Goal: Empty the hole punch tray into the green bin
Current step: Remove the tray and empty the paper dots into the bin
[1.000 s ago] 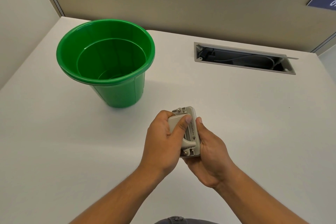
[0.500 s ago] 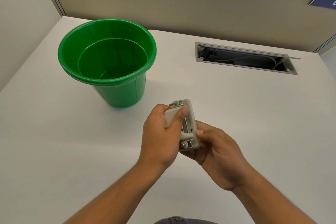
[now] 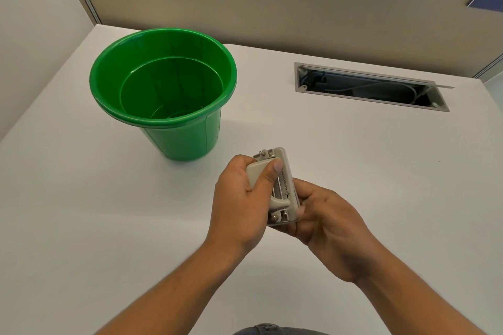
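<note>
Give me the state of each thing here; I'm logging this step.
Green bin: upright on the desk, looks empty.
Hole punch: held off the desk, beside the bin, not over it.
Left hand: grip around the punch.
Right hand: grip under the punch.
Desk cable hatch: open, cables visible.

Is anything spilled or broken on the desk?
Nothing looks spilled or broken. The green bin stands upright on the white desk, and no paper bits show around it. Both hands, left hand and right hand, hold the hole punch. The desk's cable slot is open, showing wires.
</note>
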### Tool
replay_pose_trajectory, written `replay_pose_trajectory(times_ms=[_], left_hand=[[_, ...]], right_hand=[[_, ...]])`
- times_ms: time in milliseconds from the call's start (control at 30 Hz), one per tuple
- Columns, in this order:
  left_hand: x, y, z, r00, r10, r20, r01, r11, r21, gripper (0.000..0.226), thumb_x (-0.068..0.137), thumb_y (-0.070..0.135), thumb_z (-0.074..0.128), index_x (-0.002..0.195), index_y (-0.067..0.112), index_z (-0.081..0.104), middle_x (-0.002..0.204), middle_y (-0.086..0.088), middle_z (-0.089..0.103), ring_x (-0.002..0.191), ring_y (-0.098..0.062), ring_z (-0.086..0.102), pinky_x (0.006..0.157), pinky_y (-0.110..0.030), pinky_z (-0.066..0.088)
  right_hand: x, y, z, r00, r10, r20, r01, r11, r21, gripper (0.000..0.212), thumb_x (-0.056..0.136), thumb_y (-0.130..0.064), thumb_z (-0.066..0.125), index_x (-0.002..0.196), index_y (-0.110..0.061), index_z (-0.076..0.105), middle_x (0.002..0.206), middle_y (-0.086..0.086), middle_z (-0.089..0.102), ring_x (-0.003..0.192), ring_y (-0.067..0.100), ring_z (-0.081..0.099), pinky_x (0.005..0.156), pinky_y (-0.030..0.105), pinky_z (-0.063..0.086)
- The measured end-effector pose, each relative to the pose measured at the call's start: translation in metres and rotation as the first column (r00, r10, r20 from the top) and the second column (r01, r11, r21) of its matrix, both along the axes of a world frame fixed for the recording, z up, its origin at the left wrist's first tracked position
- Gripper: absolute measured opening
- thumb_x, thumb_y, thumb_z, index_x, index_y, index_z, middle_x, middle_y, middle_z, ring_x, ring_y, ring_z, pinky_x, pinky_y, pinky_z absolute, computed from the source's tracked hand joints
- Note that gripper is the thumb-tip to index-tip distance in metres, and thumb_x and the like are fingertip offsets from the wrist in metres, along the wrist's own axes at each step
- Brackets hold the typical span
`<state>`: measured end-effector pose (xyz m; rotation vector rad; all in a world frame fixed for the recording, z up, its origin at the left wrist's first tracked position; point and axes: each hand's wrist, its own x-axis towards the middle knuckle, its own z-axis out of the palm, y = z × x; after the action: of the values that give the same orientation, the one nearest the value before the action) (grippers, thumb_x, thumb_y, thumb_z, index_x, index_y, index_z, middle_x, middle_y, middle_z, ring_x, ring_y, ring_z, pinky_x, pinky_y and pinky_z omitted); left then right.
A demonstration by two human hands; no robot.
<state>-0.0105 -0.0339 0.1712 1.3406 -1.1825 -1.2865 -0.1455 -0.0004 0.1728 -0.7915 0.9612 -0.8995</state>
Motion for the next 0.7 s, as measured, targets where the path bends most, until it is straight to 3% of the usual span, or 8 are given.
replay_pose_trajectory(times_ms=[100,200,367,500,600,700], left_hand=[[-0.001,0.001,0.0,0.999,-0.04,-0.035,0.041,0.999,0.012,0.023,0.089,0.036,0.064,0.091,0.013,0.062,0.072,0.007,0.064,0.059,0.002,0.062,0.05,-0.012,0.048],[-0.005,0.005,0.0,0.993,-0.087,-0.08,0.09,0.996,0.027,0.025,0.087,0.036,0.065,0.094,0.012,0.062,0.071,0.01,0.066,0.063,-0.001,0.065,0.053,-0.015,0.05],[-0.005,0.006,-0.002,0.982,-0.055,-0.181,0.068,0.996,0.064,0.03,0.084,0.041,0.065,0.092,0.012,0.064,0.068,0.011,0.067,0.061,-0.004,0.065,0.053,-0.017,0.049],[-0.008,0.011,-0.001,0.986,0.039,-0.164,-0.02,0.993,0.115,0.044,0.085,0.057,0.049,0.089,0.017,0.066,0.067,0.011,0.068,0.058,-0.001,0.064,0.053,-0.018,0.05],[-0.011,0.011,-0.003,0.984,0.124,-0.129,-0.107,0.985,0.133,0.045,0.087,0.058,0.043,0.085,0.02,0.067,0.064,0.015,0.067,0.052,-0.006,0.063,0.047,-0.019,0.049],[-0.012,0.008,-0.008,0.979,0.171,-0.107,-0.156,0.978,0.139,0.045,0.094,0.054,0.042,0.082,0.019,0.069,0.07,0.004,0.07,0.055,-0.015,0.063,0.049,-0.024,0.049]], right_hand=[[0.006,-0.001,-0.004,0.982,-0.136,0.135,0.122,0.987,0.106,0.045,0.09,-0.031,0.051,0.128,-0.011,0.065,0.129,0.021,0.066,0.11,0.03,0.06,0.105,0.052,0.043],[0.013,-0.002,-0.005,0.95,-0.278,0.142,0.24,0.941,0.238,0.05,0.093,-0.048,0.043,0.121,-0.016,0.07,0.124,0.014,0.071,0.109,0.025,0.067,0.097,0.043,0.048],[0.022,-0.005,-0.005,0.92,-0.363,0.147,0.309,0.904,0.296,0.052,0.097,-0.05,0.038,0.119,-0.016,0.071,0.118,0.012,0.074,0.107,0.023,0.068,0.089,0.036,0.048],[0.028,-0.002,-0.006,0.937,-0.345,0.058,0.323,0.918,0.229,0.051,0.099,-0.048,0.036,0.112,-0.016,0.073,0.107,0.009,0.077,0.096,0.018,0.072,0.078,0.033,0.053],[0.031,0.0,-0.008,0.938,-0.348,0.001,0.341,0.92,0.194,0.049,0.098,-0.048,0.037,0.103,-0.02,0.077,0.095,0.005,0.078,0.09,0.017,0.072,0.083,0.037,0.05],[0.033,0.0,-0.007,0.93,-0.366,0.043,0.347,0.909,0.231,0.049,0.098,-0.047,0.038,0.103,-0.019,0.077,0.095,0.005,0.078,0.087,0.015,0.072,0.082,0.036,0.051]])
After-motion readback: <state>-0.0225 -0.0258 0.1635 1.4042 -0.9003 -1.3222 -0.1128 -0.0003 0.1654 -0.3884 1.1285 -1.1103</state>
